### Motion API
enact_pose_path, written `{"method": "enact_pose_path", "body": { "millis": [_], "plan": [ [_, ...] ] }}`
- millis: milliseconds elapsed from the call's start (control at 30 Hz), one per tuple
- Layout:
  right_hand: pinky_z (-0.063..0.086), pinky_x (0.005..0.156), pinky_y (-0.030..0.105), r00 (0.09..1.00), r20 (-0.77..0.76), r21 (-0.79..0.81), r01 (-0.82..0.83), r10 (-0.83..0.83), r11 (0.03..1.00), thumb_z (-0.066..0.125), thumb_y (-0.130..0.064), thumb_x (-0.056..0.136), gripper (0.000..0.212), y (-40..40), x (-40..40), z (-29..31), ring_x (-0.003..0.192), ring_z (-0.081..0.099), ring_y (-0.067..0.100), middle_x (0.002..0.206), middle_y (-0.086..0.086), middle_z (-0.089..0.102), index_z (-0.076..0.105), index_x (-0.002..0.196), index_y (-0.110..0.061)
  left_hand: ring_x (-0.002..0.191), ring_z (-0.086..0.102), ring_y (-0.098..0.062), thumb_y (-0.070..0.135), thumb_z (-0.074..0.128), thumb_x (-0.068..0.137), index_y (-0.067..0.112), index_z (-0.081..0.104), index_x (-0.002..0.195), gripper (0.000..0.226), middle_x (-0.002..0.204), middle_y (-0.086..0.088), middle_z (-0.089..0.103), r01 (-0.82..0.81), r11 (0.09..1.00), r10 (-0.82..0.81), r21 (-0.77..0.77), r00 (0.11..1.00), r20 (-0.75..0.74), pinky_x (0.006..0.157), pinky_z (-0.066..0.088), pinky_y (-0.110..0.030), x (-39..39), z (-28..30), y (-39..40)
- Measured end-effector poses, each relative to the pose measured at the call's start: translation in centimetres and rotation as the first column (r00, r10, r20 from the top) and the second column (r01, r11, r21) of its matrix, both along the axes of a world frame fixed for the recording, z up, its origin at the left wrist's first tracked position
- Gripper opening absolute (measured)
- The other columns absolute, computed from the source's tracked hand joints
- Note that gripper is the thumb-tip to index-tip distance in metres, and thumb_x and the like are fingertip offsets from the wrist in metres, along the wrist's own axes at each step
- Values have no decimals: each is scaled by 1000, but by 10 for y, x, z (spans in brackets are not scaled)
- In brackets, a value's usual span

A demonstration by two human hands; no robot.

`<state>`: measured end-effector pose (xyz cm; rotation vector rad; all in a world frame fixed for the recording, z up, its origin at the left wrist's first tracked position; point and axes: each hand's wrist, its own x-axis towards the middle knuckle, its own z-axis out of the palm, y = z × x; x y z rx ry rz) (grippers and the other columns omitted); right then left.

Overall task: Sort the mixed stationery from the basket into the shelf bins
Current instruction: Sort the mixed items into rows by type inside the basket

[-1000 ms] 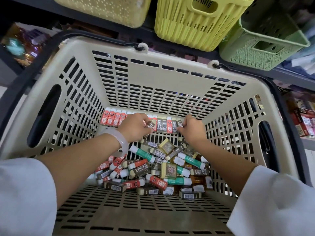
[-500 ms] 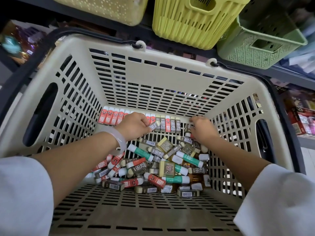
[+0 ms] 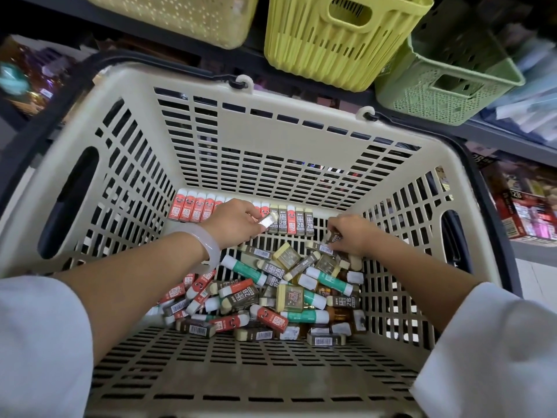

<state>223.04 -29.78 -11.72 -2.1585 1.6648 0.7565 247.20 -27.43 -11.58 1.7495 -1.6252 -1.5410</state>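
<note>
Both my hands reach into a beige slotted basket [image 3: 193,122]. A loose pile of erasers [image 3: 271,300] in red, grey and green sleeves covers its floor. Along the far wall stands a neat row of erasers [image 3: 196,206], red ones at the left and grey 2B ones at the right. My left hand [image 3: 235,221] pinches a grey eraser [image 3: 268,220] in front of that row. My right hand [image 3: 351,233] pinches another grey eraser [image 3: 333,239] at the far right edge of the pile, just beyond the row's right end.
On a dark shelf above the basket stand a pale yellow bin [image 3: 180,19], a bright yellow bin [image 3: 340,40] and a green bin [image 3: 449,86]. Boxed goods [image 3: 524,212] fill the lower shelf at the right. Black handles run around the basket's rim.
My right hand moved from the row's right end down and right to the pile and took hold of a grey eraser. My left hand stayed by the row with its eraser.
</note>
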Motion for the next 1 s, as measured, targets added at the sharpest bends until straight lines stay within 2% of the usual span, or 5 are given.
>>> {"method": "enact_pose_path", "body": {
  "millis": [133, 267, 500, 700, 1000],
  "plan": [
    [54, 69, 33, 951, 264, -45, 181, -163, 982, 60, -23, 88, 15, 8, 7, 13, 81, 63, 20, 89, 5, 63, 53, 98, -15, 68, 53, -11, 13, 53, 92, 16, 57, 85, 8, 89, -4, 57, 0, 993, 10, 117, 996, -84, 72, 47, -28, -4, 4, 1],
    [55, 62, 25, 508, 690, 349, 391, -516, 852, 63, -17, 85, 11, 16, 37, 34, 68, 65, 12, 85, 6, 69, 59, 95, -16, 88, 58, -13, 12, 49, 94, 11, 48, 103, 10, 97, 1, 56, -51, 912, 216, 406, 903, -372, 84, 51, -29, -12, 11, 5],
    [55, 65, 15, -21, 715, 655, 368, -699, 660, 60, -10, 86, 7, 31, 66, 30, 80, 65, 12, 91, 8, 66, 65, 90, -10, 90, 64, -22, 24, 55, 92, 6, 53, 112, 26, 100, -11, 62, -11, 887, 290, 462, 791, -539, 77, 57, -31, -14, 15, 6],
    [47, 60, 12, 230, 766, 453, 469, -600, 758, 62, -16, 87, 4, 27, 54, 31, 64, 59, -1, 72, -7, 64, 64, 89, -18, 73, 61, -17, 19, 66, 84, 1, 50, 110, 36, 93, -12, 64, -109, 917, 280, 383, 860, -427, 57, 56, -21, -12, 8, 6],
    [48, 76, 36, 236, 645, 179, 879, -727, 443, 60, -17, 88, 29, 9, 18, -3, 60, 44, 18, 64, 4, 45, 40, 67, -15, 78, 61, -15, 28, 64, 85, 5, 32, 134, 62, 107, -11, 59, -183, 926, 276, 329, 924, -263, 73, 56, -29, -8, 3, 5]
  ]
}}
